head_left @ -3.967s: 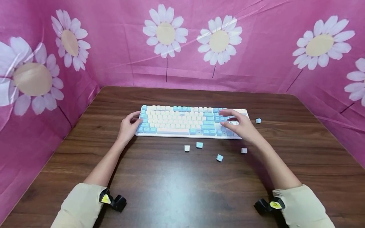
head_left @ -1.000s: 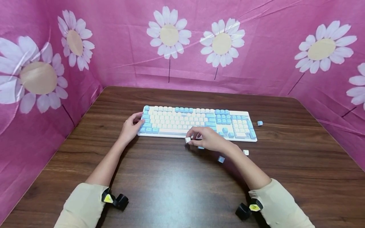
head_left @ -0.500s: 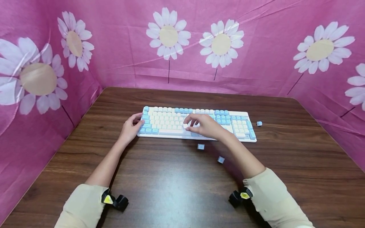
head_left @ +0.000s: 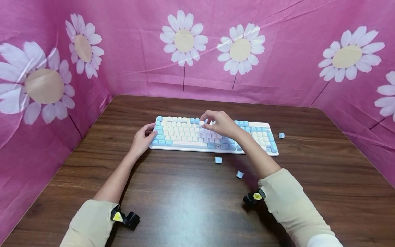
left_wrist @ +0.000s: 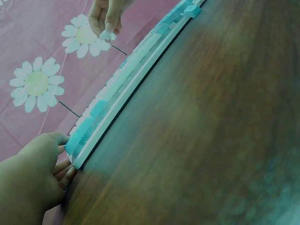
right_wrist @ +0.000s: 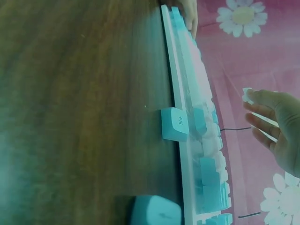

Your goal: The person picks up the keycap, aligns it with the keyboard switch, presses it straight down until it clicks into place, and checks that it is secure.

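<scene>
A white and light-blue keyboard (head_left: 185, 134) lies on the wooden table. Its left end is gripped by my left hand (head_left: 142, 140), thumb on the edge keys and fingers around the side. My right hand (head_left: 221, 123) pinches a white keycap (head_left: 202, 123) between thumb and fingertips, over the keyboard's upper rows. In the right wrist view this keycap (right_wrist: 247, 95) is raised above the keys. One spot in the bottom row, right of the spacebar, shows a bare switch (head_left: 218, 146). My right hand and forearm hide part of the right-hand keys.
In front of the keyboard lie two loose blue keycaps, a nearer one (head_left: 239, 174) and one marked FN (right_wrist: 175, 124). Another blue keycap (head_left: 281, 136) lies off the keyboard's right end. A pink flowered cloth (head_left: 129, 51) hangs around the table (head_left: 172, 185).
My right hand has picked the white keycap up from the table in front of the keyboard and carried it back over the upper rows. My left hand stays at the keyboard's left end.
</scene>
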### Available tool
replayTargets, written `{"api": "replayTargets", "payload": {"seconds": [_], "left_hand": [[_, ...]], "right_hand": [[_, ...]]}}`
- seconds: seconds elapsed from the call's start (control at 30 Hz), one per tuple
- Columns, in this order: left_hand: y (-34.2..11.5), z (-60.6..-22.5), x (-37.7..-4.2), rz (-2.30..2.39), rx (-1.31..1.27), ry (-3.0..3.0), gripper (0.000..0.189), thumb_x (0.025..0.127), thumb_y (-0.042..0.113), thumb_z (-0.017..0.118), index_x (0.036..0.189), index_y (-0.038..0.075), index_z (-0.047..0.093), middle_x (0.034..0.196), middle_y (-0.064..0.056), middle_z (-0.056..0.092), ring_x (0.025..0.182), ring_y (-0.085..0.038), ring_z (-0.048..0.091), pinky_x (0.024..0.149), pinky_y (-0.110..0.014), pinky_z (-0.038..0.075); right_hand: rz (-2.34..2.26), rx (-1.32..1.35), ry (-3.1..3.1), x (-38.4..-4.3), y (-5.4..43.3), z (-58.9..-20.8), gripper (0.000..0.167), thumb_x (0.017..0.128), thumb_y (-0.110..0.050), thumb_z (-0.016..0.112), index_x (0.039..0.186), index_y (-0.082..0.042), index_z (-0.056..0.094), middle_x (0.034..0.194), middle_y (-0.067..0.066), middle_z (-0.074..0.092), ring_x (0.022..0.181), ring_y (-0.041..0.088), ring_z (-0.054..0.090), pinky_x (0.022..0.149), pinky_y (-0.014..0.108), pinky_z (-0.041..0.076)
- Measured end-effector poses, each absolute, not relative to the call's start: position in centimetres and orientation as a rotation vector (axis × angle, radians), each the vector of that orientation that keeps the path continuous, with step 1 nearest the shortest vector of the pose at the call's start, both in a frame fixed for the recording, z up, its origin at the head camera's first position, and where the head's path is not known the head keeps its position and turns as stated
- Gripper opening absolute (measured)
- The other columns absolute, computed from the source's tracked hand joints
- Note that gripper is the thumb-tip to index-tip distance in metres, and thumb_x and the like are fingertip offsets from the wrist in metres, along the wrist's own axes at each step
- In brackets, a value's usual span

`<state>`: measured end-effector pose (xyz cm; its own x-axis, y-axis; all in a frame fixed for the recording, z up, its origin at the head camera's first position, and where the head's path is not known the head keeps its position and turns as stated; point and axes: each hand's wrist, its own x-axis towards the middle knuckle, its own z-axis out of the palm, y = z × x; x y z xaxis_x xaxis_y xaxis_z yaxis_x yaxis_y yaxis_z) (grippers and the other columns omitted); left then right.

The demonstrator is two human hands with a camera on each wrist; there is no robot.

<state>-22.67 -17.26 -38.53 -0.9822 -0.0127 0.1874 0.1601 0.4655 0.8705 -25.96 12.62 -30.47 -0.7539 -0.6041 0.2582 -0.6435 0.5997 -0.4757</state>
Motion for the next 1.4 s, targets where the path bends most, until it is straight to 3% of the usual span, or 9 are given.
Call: {"api": "replayTargets", "payload": {"seconds": [0.73, 1.4], "left_hand": [[-17.3, -38.6, -22.8, -1.537, -0.131, -2.522, 0.038, 0.092, 0.011, 0.054, 0.127, -0.003, 0.049, 0.125, -0.019, 0.051, 0.104, -0.03, 0.051, 0.088, -0.038, 0.038], [-17.3, -38.7, -22.9, -1.515, -0.139, -2.531, 0.039, 0.092, 0.011, 0.054, 0.127, -0.002, 0.049, 0.126, -0.019, 0.051, 0.104, -0.029, 0.051, 0.089, -0.038, 0.038]], "right_hand": [[0.907, 0.941, -2.875, -28.9, 11.4, -31.5, 0.016, 0.086, -0.012, 0.065, 0.101, -0.007, 0.064, 0.092, 0.004, 0.064, 0.086, 0.017, 0.057, 0.077, 0.035, 0.045], [0.843, 0.892, -2.884, -29.0, 11.3, -33.2, 0.017, 0.082, -0.012, 0.069, 0.096, -0.003, 0.066, 0.092, 0.007, 0.062, 0.084, 0.02, 0.056, 0.076, 0.034, 0.044]]}}
